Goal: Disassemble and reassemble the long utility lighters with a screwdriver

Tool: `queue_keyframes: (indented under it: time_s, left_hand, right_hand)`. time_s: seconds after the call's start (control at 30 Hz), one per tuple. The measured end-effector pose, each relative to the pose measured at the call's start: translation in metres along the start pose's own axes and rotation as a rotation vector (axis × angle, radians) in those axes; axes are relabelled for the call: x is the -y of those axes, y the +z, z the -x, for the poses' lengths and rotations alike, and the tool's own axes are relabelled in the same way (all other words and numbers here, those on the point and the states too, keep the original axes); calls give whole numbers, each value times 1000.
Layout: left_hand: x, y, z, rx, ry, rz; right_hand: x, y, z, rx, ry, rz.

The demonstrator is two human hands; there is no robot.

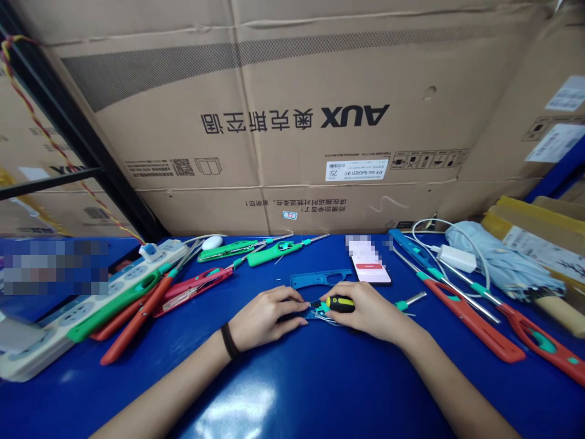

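Note:
My left hand (pixel 269 314) is closed on the near blue body of a long-nosed lighter (pixel 311 315), low over the table. In my right hand (pixel 372 311) is a stubby screwdriver (pixel 342 303) with a yellow-and-black handle, its tip pointing left at the lighter's inner parts. Thin wires and green bits show between the hands, and the lighter's metal tube (pixel 417 299) sticks out beyond the right hand. My fingers cover much of the lighter. Just behind lies a loose blue shell half (pixel 320 279).
Green lighters (pixel 276 251), a red opened lighter (pixel 196 291) and a power strip (pixel 73 314) lie left. A phone (pixel 371 268) sits behind my right hand. Orange-red lighters (pixel 475 320), a white charger (pixel 457 258) and a folded umbrella (pixel 503 262) are right. A large carton (pixel 283 73) stands behind.

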State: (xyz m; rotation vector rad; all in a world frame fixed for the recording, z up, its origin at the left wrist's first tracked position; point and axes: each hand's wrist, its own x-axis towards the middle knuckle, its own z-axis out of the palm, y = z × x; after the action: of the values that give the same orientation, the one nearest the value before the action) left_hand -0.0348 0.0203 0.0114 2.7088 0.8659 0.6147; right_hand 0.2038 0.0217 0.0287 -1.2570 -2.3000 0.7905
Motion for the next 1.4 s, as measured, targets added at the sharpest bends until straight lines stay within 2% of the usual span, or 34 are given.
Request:
queue_keyframes:
  time_s: [0.13,0.3,0.57,0.87,1.03,1.4]
  left_hand:
    - [0,0,0,4,-13,14]
    - [1,0,0,12,-12,13]
    - [-1,0,0,6,-5,3]
    - [-1,-1,0,-15,-13,24]
    - [-1,0,0,-21,-15,27]
    - [-1,0,1,-24,-25,27]
  right_hand:
    - [-4,-3,1,42,-15,-64]
    - [-6,-6,0,-53,49,-63]
    - [-6,-8,2,68,56,-116]
    - [-7,-10,4,64,11,-79]
    - [-8,-7,4,138,44,-166]
    - [-10,-6,1,91,11,-167]
